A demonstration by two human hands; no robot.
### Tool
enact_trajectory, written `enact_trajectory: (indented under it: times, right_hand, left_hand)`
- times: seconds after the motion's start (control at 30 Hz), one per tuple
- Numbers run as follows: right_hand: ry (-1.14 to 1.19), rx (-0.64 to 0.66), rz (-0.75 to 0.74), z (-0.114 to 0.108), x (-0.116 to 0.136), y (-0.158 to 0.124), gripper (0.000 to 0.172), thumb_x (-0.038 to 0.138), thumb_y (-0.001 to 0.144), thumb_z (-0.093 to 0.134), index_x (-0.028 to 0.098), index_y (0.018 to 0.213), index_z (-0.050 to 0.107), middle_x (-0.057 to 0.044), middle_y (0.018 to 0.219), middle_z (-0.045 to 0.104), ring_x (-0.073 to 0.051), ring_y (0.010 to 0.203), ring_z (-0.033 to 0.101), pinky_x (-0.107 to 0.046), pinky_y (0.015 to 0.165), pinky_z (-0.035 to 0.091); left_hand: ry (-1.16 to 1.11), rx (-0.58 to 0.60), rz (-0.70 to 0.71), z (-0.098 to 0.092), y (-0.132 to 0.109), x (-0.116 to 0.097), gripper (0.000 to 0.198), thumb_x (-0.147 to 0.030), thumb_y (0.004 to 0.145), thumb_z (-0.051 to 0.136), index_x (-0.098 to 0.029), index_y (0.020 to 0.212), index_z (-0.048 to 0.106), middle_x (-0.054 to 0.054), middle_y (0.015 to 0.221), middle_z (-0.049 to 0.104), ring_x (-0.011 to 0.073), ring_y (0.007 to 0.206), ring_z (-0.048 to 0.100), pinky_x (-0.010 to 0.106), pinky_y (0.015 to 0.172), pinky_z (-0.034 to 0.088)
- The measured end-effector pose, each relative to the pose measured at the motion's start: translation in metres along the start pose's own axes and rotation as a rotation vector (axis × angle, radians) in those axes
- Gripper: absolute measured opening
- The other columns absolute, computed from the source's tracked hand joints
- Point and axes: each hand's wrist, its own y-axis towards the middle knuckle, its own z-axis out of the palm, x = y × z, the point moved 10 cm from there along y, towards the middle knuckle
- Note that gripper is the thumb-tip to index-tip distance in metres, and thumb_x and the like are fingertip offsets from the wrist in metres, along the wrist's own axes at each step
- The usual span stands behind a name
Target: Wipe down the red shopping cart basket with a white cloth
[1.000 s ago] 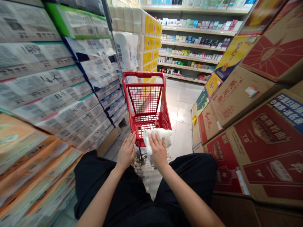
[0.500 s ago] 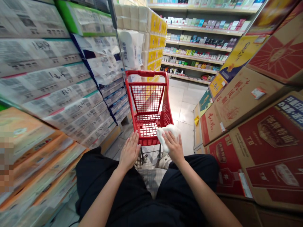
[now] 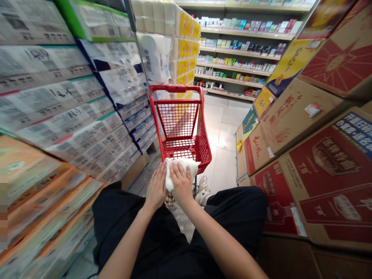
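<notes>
A small red plastic shopping cart (image 3: 204, 143) stands between my knees, its lattice basket facing me. My right hand (image 3: 181, 184) presses a white cloth (image 3: 190, 166) against the near rim, fingers laid over it. The cloth bunches at its left side and covers much of the front edge. Close beside it, my left hand (image 3: 157, 188) lies at the cart's near left corner with fingers stretched out together, its thumb out of sight. The fingertips of both hands are almost side by side.
Stacked packs in printed wrapping (image 3: 69, 104) rise on the left, with orange packs (image 3: 58, 193) nearer. Cardboard cartons (image 3: 296, 116) wall the right side. Tissue packs (image 3: 186, 50) and product shelves (image 3: 232, 69) stand behind the cart. A thin pole (image 3: 141, 58) rises behind its left side.
My right hand has slid left along the cart's near rim with the cloth, coming up beside my left hand. My left hand stays at the corner. The view has shifted slightly.
</notes>
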Motion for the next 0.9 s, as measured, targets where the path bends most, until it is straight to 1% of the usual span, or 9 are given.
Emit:
enact_trajectory:
  times: [0.07, 0.13, 0.23, 0.37, 0.47, 0.53, 0.63, 0.8, 0.9]
  right_hand:
    - [-0.002, -0.017, -0.032, 0.0, 0.003, 0.0, 0.053, 0.018, 0.095, 0.045, 0.018, 0.147, 0.039, -0.006, 0.152, 0.042, -0.019, 0.145, 0.03, -0.042, 0.122, -0.006]
    - [-0.017, -0.038, -0.085, -0.007, -0.007, -0.006, 0.051, 0.018, 0.096, 0.044, 0.02, 0.147, 0.04, -0.006, 0.15, 0.046, -0.018, 0.143, 0.034, -0.043, 0.121, -0.007]
    - [-0.064, -0.069, -0.127, -0.027, -0.046, -0.02, 0.05, 0.016, 0.096, 0.043, 0.023, 0.146, 0.041, -0.006, 0.146, 0.05, -0.018, 0.141, 0.039, -0.047, 0.121, -0.009]
    - [-0.155, -0.116, -0.047, -0.058, -0.114, -0.03, 0.05, 0.016, 0.095, 0.046, 0.024, 0.144, 0.045, -0.007, 0.143, 0.054, -0.02, 0.137, 0.044, -0.049, 0.121, -0.006]
    - [-0.191, -0.135, 0.03, -0.07, -0.135, -0.031, 0.051, 0.013, 0.093, 0.047, 0.024, 0.143, 0.047, -0.008, 0.141, 0.056, -0.022, 0.136, 0.046, -0.05, 0.12, -0.005]
    - [-0.188, -0.151, 0.093, -0.069, -0.13, -0.031, 0.053, 0.011, 0.092, 0.045, 0.023, 0.143, 0.046, -0.008, 0.142, 0.054, -0.022, 0.137, 0.044, -0.051, 0.12, -0.005]
    - [-0.138, -0.132, 0.126, -0.051, -0.094, -0.027, 0.056, 0.008, 0.09, 0.042, 0.02, 0.145, 0.043, -0.008, 0.145, 0.051, -0.022, 0.141, 0.038, -0.051, 0.12, -0.005]
    - [-0.037, -0.064, 0.007, -0.007, -0.013, -0.009, 0.054, 0.015, 0.093, 0.046, 0.02, 0.146, 0.041, -0.007, 0.15, 0.045, -0.02, 0.145, 0.031, -0.047, 0.121, -0.006]
    - [-0.027, -0.075, -0.052, 0.0, 0.003, -0.004, 0.05, 0.02, 0.095, 0.046, 0.02, 0.145, 0.043, -0.004, 0.151, 0.044, -0.019, 0.145, 0.031, -0.043, 0.122, -0.006]
  left_hand:
    - [-0.002, 0.003, 0.0, -0.001, 0.0, 0.0, 0.064, -0.023, 0.098, 0.03, -0.019, 0.156, 0.004, 0.008, 0.162, 0.02, 0.0209, 0.149, 0.018, 0.041, 0.12, 0.023]
    - [0.004, 0.012, -0.029, -0.001, 0.001, 0.0, 0.062, -0.022, 0.098, 0.028, -0.021, 0.156, 0.004, 0.006, 0.162, 0.021, 0.0199, 0.149, 0.019, 0.041, 0.12, 0.023]
    - [-0.002, 0.018, -0.063, -0.001, 0.003, 0.0, 0.062, -0.023, 0.099, 0.029, -0.022, 0.156, 0.005, 0.006, 0.162, 0.021, 0.0195, 0.149, 0.019, 0.041, 0.12, 0.022]
    - [-0.018, 0.007, -0.066, 0.0, 0.004, -0.002, 0.062, -0.023, 0.099, 0.029, -0.022, 0.156, 0.004, 0.006, 0.162, 0.021, 0.0194, 0.15, 0.018, 0.041, 0.12, 0.021]
    - [-0.034, -0.002, -0.067, 0.0, 0.004, -0.002, 0.062, -0.023, 0.099, 0.029, -0.022, 0.156, 0.004, 0.006, 0.162, 0.02, 0.0201, 0.15, 0.017, 0.042, 0.12, 0.021]
    - [-0.042, -0.012, -0.071, 0.0, 0.004, -0.002, 0.062, -0.023, 0.099, 0.029, -0.022, 0.156, 0.004, 0.006, 0.162, 0.02, 0.0205, 0.15, 0.017, 0.042, 0.12, 0.022]
    - [-0.044, -0.015, -0.078, 0.0, 0.003, -0.002, 0.062, -0.023, 0.099, 0.029, -0.023, 0.156, 0.003, 0.006, 0.162, 0.021, 0.0206, 0.15, 0.018, 0.043, 0.12, 0.022]
    - [-0.04, 0.004, -0.049, 0.004, 0.0, 0.002, 0.065, -0.021, 0.097, 0.03, -0.021, 0.156, 0.002, 0.008, 0.162, 0.018, 0.0213, 0.15, 0.017, 0.043, 0.12, 0.021]
    - [-0.033, 0.003, -0.027, 0.006, -0.002, 0.003, 0.066, -0.02, 0.097, 0.03, -0.02, 0.156, 0.002, 0.01, 0.162, 0.019, 0.0214, 0.149, 0.019, 0.043, 0.12, 0.022]
